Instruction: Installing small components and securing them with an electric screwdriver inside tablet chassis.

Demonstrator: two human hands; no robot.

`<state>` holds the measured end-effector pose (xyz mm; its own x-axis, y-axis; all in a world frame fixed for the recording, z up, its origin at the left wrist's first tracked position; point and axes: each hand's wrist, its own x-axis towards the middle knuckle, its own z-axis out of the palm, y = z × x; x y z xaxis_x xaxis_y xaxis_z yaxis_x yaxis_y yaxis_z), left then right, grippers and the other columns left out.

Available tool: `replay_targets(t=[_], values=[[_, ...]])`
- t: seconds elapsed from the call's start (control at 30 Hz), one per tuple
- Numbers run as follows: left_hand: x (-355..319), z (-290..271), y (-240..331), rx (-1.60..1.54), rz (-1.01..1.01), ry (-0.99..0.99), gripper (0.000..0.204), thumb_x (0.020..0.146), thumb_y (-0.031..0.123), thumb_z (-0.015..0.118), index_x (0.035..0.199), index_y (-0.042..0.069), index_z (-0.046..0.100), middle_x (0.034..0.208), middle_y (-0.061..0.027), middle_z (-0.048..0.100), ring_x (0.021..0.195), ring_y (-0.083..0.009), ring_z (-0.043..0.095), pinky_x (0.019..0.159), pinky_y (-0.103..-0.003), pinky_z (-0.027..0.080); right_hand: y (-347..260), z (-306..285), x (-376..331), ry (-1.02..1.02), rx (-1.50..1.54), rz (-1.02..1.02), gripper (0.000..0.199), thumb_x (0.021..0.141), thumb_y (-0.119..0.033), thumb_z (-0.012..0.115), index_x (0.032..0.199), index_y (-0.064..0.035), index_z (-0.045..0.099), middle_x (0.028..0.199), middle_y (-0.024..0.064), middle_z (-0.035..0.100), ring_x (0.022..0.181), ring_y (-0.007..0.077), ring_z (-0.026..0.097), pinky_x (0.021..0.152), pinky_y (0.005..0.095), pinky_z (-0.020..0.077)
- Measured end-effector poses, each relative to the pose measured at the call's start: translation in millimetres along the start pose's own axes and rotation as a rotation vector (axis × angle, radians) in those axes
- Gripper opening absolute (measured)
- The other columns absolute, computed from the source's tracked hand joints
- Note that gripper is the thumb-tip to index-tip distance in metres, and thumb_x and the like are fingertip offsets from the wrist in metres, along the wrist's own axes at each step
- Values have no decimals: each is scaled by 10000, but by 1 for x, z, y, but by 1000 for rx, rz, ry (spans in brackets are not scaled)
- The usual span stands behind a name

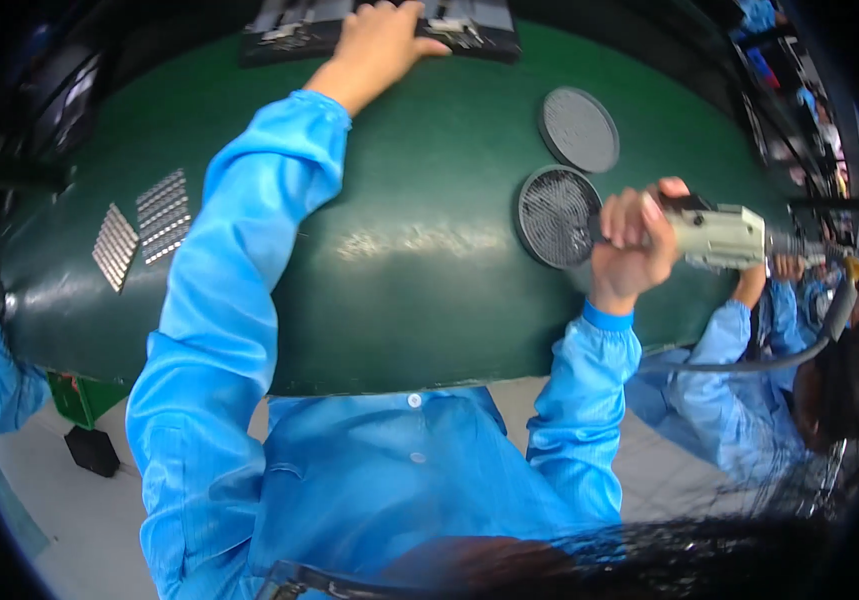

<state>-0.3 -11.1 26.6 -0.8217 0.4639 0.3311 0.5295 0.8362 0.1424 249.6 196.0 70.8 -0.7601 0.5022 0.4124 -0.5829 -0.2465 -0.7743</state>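
My left hand stretches to the far edge of the table, fingers apart and thumb out to the right. It lies over a dark tray with small metal parts at both sides of the hand; whether it touches any part cannot be made out. My right hand is wrapped around a pale electric screwdriver, held nearly level, with its back end to the right. The tool's front end is partly hidden by my fingers, beside a round black dish with a ridged or filled inside.
A second round grey dish lies behind the first. Two sets of small metal pieces in rows rest at left on the green table. A cable hangs at right, near a co-worker's blue sleeve.
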Motion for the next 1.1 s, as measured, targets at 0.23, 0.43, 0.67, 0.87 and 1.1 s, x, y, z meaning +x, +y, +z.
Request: replay_targets(t=[0.23,0.43,0.67,0.87,1.1], values=[[9,-3,31,-1432,-514,301,387,894,218,679,1183,-19,579,1136,-151,607,1052,-239,587,927,-408,490,9,-8,-1,8,-27,41,239,837,-27,575,1064,23,520,575,15,395,429,95,352,418,267,347],[-25,-26,6,-1929,-565,-59,303,934,165,624,1169,-22,582,1141,-106,613,1034,-223,588,981,-439,471,13,-11,-1,19,-86,41,238,829,-26,576,1057,29,529,567,20,401,429,93,346,413,266,340],[-177,-97,45,-1658,-720,-244,480,947,178,613,1335,-38,430,1165,-139,625,1057,-190,624,948,-361,515,12,-20,2,15,-94,22,242,825,-22,573,1058,33,541,570,27,409,425,101,353,410,269,336],[-241,-107,58,-1603,-777,-273,619,908,38,627,1413,-56,282,1290,-185,515,1105,-249,604,953,-375,526,21,-21,3,5,-130,47,244,826,-24,565,1064,31,550,581,33,421,425,106,368,407,274,335],[-255,-107,46,-1417,-663,-363,665,829,-73,673,1406,-58,344,1312,-151,428,989,-192,629,804,-256,548,23,-19,1,9,-183,42,225,828,-25,565,1047,23,556,587,33,428,430,107,371,409,275,337]])
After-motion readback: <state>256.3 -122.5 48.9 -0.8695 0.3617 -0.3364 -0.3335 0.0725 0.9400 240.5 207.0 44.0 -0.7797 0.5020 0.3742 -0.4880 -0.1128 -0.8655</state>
